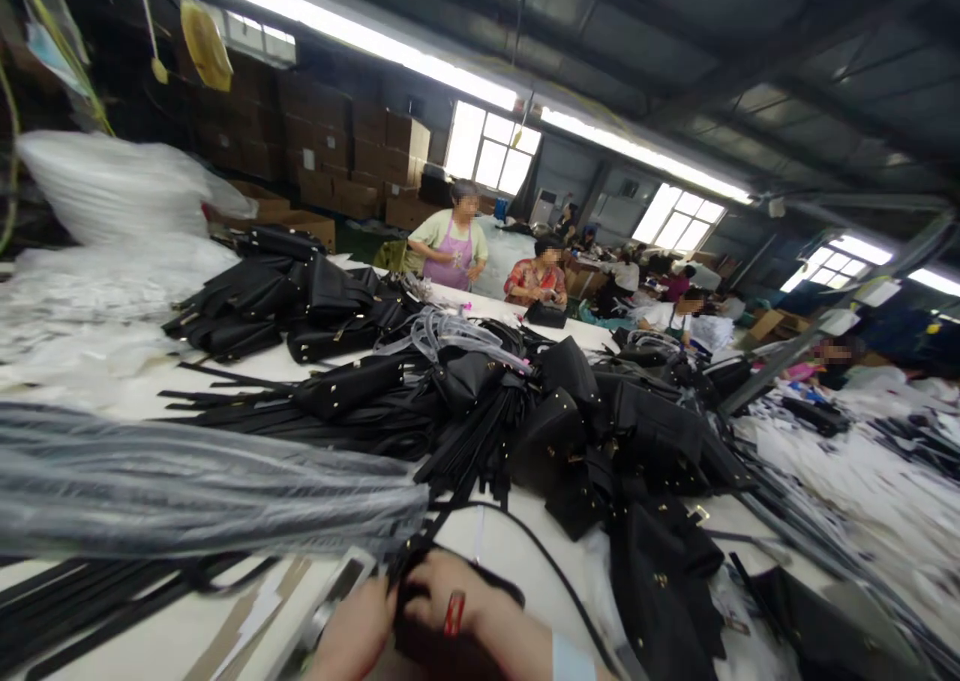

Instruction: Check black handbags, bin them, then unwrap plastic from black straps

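At the bottom middle of the head view, a black bag [427, 649] lies under my two hands on the pale tabletop. My right hand [442, 591], with a red band on a finger, is closed on the bag's upper part, its fingertips curled inward. My left hand [356, 626] is closed at the bag's left edge; its fingertips are partly hidden. A thin black strap [544, 551] arches from the bag toward the right. A metal-edged object [337, 591] sits just left of my left hand.
Clear plastic-wrapped strips [202, 491] lie at left, above loose black straps [112, 601]. Piled black bags [555, 411] cover the table ahead. White wrapping [112, 201] is heaped far left. Co-workers, including a person in a purple apron [450, 251], are across the table.
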Motion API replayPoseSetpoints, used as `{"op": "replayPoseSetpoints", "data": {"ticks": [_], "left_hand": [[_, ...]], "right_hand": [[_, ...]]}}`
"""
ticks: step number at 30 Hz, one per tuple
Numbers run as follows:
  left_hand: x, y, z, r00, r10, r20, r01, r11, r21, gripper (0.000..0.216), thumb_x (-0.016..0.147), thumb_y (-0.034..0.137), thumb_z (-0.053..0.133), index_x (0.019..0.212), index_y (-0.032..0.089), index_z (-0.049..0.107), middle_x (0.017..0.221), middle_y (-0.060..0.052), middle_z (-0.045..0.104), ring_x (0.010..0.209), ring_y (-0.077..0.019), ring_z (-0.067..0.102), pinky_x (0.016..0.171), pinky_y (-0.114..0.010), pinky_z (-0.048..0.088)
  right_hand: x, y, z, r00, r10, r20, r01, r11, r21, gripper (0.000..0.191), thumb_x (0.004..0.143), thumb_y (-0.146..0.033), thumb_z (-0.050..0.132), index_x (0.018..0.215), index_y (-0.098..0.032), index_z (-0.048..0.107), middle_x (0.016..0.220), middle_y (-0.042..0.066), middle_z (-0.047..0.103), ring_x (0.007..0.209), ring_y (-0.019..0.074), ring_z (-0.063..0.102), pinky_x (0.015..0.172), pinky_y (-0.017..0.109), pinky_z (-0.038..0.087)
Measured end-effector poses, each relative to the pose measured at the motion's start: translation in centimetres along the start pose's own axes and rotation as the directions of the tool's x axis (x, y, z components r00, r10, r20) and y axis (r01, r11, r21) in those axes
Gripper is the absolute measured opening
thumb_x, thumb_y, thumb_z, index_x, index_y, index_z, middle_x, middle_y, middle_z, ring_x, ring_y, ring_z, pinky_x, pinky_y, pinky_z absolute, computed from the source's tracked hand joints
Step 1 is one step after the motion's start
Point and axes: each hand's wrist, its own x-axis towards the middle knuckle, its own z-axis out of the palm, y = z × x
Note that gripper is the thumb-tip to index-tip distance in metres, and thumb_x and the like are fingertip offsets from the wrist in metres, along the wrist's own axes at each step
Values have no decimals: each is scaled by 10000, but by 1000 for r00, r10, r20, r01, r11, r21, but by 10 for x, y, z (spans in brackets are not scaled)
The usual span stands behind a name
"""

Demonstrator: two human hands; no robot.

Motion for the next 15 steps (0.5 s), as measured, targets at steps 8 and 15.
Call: {"op": "replayPoseSetpoints", "data": {"ticks": [8, 15], "left_hand": [[3, -27, -8, 997, -76, -23, 67, 959, -274, 352, 901, 385, 366, 868, 131, 608, 947, -145, 684, 946, -261, 636, 842, -353, 447], [0, -46, -20, 971, -234, 54, 219, 769, -600, 235, 868, 164, 358, 1025, 108, 524, 684, -50, 642, 638, -153, 650, 641, -253, 511]], "right_hand": [[-52, 33, -2, 896, 377, 235, -425, 881, 209, 242, 843, -220, 579, 1052, -146, 676, 956, 81, 716, 832, 181, 649, 727, 233, 466], [-36, 6, 25, 850, 484, 209, -499, 867, 21, 216, 890, -264, 551, 1028, -121, 635, 928, 120, 679, 874, 231, 638, 757, 333, 475]]}}
